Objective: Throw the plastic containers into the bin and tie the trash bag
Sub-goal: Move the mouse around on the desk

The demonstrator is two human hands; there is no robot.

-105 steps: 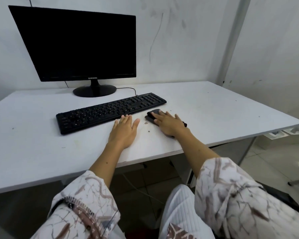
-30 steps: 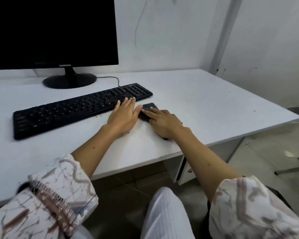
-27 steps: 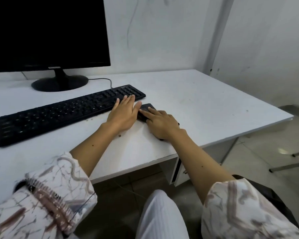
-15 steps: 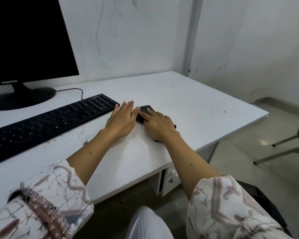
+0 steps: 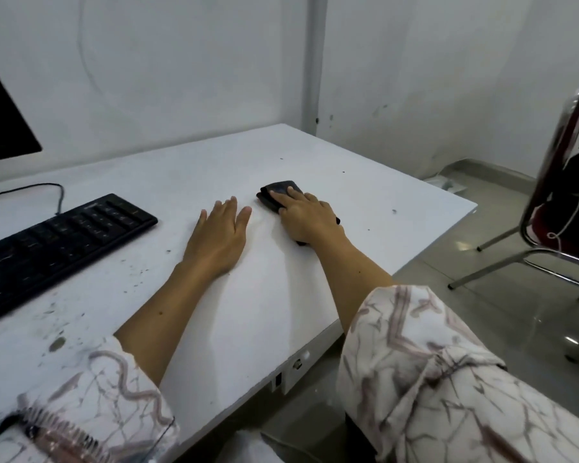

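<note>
No plastic container, bin or trash bag is in view. My left hand lies flat, palm down, on the white desk, fingers together and holding nothing. My right hand lies a short gap to its right. It rests palm down on a small flat black object, its fingers laid over the top. The far end of the object shows beyond my fingertips. Both forearms stretch across the desk from patterned sleeves.
A black keyboard lies at the left, with a corner of the black monitor behind it. The desk's right edge drops to a tiled floor. A metal-framed chair stands at the far right. White walls close the corner.
The view has swung to the right, so the monitor has left the frame and the chair has come in. My left hand has drawn slightly away from the black object; my right hand stays on it.
</note>
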